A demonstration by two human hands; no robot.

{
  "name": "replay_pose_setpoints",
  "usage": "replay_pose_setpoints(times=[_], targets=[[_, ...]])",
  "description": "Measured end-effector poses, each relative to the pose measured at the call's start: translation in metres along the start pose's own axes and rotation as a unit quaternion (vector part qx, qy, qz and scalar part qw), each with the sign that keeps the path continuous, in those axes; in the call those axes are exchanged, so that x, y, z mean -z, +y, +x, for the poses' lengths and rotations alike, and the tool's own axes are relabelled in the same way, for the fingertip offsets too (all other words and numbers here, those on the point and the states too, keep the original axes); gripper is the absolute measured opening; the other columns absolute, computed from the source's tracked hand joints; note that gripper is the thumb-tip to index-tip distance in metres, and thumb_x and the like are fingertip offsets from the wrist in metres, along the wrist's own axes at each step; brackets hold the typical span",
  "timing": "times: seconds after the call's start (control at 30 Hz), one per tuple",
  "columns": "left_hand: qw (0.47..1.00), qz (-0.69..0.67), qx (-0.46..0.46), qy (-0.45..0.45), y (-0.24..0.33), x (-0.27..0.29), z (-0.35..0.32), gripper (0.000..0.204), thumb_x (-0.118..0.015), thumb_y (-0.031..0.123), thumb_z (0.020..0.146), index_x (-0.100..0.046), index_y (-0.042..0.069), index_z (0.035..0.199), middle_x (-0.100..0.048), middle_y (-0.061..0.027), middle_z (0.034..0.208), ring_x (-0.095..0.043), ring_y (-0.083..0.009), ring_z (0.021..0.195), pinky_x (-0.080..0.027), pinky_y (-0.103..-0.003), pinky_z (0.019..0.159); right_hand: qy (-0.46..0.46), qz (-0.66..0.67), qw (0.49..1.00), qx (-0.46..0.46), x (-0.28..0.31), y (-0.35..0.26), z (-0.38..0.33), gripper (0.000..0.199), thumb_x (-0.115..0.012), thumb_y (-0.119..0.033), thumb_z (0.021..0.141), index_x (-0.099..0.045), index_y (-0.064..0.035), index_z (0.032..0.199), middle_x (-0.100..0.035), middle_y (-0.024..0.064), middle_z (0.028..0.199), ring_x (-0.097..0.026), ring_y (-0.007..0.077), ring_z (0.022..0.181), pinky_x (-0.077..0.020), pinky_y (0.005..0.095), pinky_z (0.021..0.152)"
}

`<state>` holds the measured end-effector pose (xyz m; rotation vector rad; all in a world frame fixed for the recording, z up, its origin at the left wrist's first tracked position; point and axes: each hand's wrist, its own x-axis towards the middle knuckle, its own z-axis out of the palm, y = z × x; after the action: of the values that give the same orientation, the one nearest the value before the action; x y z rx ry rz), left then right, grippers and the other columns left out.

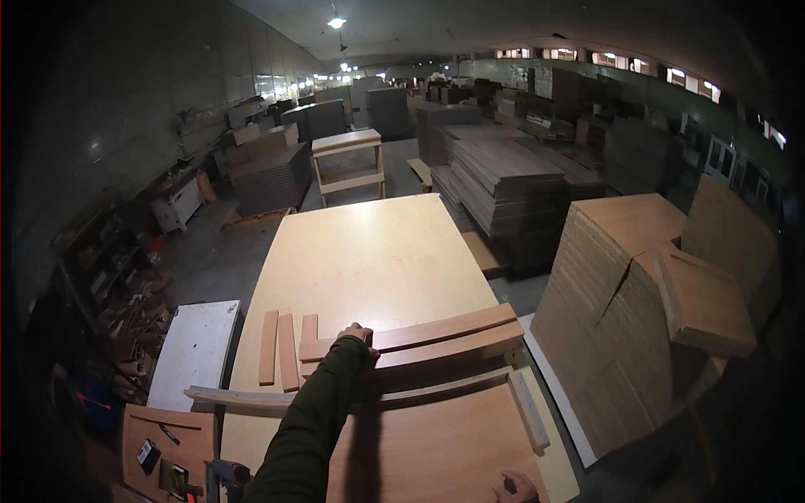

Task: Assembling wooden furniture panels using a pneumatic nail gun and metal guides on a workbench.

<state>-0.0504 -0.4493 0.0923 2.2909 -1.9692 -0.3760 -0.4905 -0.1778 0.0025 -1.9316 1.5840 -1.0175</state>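
Note:
My left hand (358,336) reaches forward in a dark green sleeve, its fingers closed over the near edge of a long wooden strip (444,327). Just nearer to me lies a second long wooden strip (457,346), roughly parallel to it. At the lower edge my right hand (516,487) has its fingers curled above a wide wooden panel (428,448); whatever it may hold is too small to make out. Along the panel's far edge runs a narrow wooden rail (457,388). A short grey-faced piece (528,411) borders its right side.
Several short wooden slats (267,348) lie left on the pale worktable (369,243). A power drill (228,474) is at the lower left, beside a wooden board (180,432) bearing small boxes. A white board (194,352) stands left; tall stacked panels (604,310) rise at right.

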Motion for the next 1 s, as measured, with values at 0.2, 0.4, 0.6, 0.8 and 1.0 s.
replay_pose_setpoints(times=[0.2,0.4,0.6,0.8,1.0], targets=[[0.972,-0.103,-0.129,0.169,-0.017,-0.041,-0.06,0.05,-0.075,0.027,0.048,-0.054,0.007,0.089,-0.051,-0.0142,0.085,-0.05,-0.0307,0.082,-0.043,-0.039,0.072,-0.067,-0.022,0.997,-0.011,0.002,-0.013,0.032,0.035,-0.067,-0.02,0.064,-0.058,-0.0044,0.094,-0.06,0.0117,0.086,-0.058,0.0269,0.073,-0.0487,0.0341,0.062],[0.968,-0.122,-0.148,0.165,-0.041,-0.071,-0.203,0.06,-0.073,0.031,0.051,-0.055,0.002,0.101,-0.047,-0.0171,0.093,-0.047,-0.0307,0.086,-0.04,-0.038,0.075,-0.055,0.088,0.994,0.046,-0.016,-0.043,0.052,0.032,-0.067,-0.009,0.064,-0.059,-0.009,0.095,-0.059,0.0091,0.086,-0.052,0.0195,0.056,-0.0441,0.0271,0.052],[0.964,-0.102,-0.121,0.213,-0.038,-0.124,-0.218,0.052,-0.07,0.03,0.058,-0.058,0.004,0.102,-0.049,-0.0155,0.087,-0.047,-0.0306,0.082,-0.04,-0.038,0.072,-0.145,0.1,0.98,0.095,-0.045,-0.066,0.061,0.032,-0.066,-0.009,0.065,-0.058,-0.0065,0.095,-0.059,0.0084,0.082,-0.052,0.0213,0.056,-0.0447,0.0302,0.055],[0.948,-0.096,-0.093,0.288,-0.012,-0.114,-0.182,0.029,-0.07,0.02,0.062,-0.062,0.01,0.088,-0.05,-0.0085,0.074,-0.048,-0.0256,0.071,-0.038,-0.037,0.064,-0.141,0.113,0.965,0.192,-0.078,-0.089,0.103,0.03,-0.066,-0.01,0.064,-0.059,-0.0069,0.094,-0.061,0.0097,0.086,-0.058,0.025,0.068,-0.0471,0.032,0.063],[0.913,-0.132,-0.103,0.371,-0.013,-0.134,-0.174,0.033,-0.072,0.022,0.056,-0.064,0.007,0.084,-0.051,-0.0117,0.072,-0.05,-0.0275,0.066,-0.04,-0.037,0.059,-0.181,0.086,0.916,0.347,-0.154,-0.1,0.177,0.053,-0.072,-0.023,0.057,-0.053,-0.0079,0.104,-0.05,0.0141,0.111,-0.049,0.0301,0.101,-0.0377,0.0424,0.086]])
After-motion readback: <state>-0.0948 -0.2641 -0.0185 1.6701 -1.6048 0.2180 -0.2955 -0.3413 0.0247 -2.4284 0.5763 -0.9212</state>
